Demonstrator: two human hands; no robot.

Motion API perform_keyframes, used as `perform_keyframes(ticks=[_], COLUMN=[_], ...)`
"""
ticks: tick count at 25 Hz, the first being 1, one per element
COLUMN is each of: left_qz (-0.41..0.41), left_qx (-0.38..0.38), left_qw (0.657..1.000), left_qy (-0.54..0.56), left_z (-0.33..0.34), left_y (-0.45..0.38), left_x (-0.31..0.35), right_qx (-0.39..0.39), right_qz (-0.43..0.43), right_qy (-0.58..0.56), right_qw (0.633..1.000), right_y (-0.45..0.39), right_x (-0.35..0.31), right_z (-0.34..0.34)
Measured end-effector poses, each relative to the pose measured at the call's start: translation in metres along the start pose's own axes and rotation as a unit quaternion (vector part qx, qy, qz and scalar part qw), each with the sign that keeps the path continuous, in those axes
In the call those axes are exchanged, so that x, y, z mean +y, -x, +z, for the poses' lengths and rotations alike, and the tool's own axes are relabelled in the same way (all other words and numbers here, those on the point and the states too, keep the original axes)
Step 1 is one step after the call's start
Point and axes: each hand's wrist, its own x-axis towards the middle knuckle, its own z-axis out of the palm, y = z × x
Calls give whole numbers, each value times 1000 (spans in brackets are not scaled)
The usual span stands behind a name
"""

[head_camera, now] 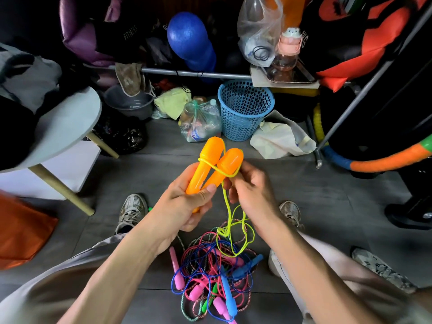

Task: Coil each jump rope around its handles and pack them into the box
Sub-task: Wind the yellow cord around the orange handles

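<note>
Cluttered home storage corner: punching bags [364, 36], blue exercise ball [189, 36], plastic wastebasket [244, 108], foam-wrapped hoop [374, 162], tiled floor [350, 206].

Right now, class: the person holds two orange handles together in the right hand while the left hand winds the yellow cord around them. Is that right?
The hands are swapped. In the head view, the left hand holds the two orange handles together, while the right hand winds the yellow cord around them.

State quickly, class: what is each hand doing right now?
Left hand: closed, gripping both orange handles together.
Right hand: closed, pinching the yellow rope beside the handles.
</note>
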Motion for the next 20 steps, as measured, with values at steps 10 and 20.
perform_keyframes(ticks=[10, 20], left_qz=[49, 7], left_qx=[129, -11], left_qw=[884, 838], left_qy=[-447, -546], left_z=[-1, 7], left_y=[-11, -9], left_x=[-18, -18], right_qx=[-104, -171], right_qz=[-90, -197], right_qy=[475, 485], right_qw=[869, 835], right_y=[28, 14], right_x=[-15, -20], right_z=[-4, -38])
